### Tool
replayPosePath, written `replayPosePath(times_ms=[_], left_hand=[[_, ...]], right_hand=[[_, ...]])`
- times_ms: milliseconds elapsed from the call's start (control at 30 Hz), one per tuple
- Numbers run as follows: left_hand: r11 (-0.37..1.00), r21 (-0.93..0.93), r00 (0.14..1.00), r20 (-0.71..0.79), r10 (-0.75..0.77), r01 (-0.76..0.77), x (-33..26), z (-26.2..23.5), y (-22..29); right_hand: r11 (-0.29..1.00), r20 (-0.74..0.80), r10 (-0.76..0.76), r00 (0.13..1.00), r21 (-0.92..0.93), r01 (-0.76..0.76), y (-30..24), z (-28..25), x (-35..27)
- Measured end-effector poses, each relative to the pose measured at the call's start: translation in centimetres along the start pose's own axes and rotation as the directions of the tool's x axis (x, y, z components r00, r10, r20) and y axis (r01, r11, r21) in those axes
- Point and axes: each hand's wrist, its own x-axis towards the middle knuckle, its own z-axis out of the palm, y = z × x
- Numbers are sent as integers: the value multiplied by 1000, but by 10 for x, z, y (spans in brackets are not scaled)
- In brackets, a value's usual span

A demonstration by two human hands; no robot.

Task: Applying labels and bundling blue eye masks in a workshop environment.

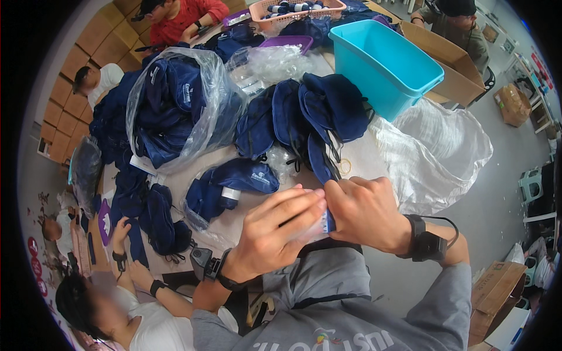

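Note:
My left hand (275,234) and my right hand (366,213) meet at the table's near edge, fingers bent and closed. Between them is a small white-and-blue packet (326,222), mostly hidden by the fingers, so its kind is unclear. Just beyond the hands lies a navy fabric pouch (246,175) with a white print, beside a small navy roll with a white band (231,194). Further back, several navy drawstring pouches (287,111) overlap. A yellow rubber band (346,167) rests on the table near my right hand.
A clear plastic bag (219,111) full of navy pouches stands at the left. A turquoise bin (380,88) and white woven sack (433,152) are at the right. Behind them sits a cardboard box (451,64). A co-worker's hands (132,257) work at the near left.

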Motion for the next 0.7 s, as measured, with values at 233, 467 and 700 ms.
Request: replayPosePath(times_ms=[233,467,700], left_hand=[[986,40,985,-66,162,-159,-4,-6,9],[984,62,985,-30,169,-167,-11,-18,17],[964,147,975,30,220,-222,-9,-21,16]], right_hand=[[993,-55,-93,994,65,96,-3,-5,0],[988,-10,-93,996,125,93,-10,-7,1],[966,111,-38,993,257,8,-11,-11,6]])
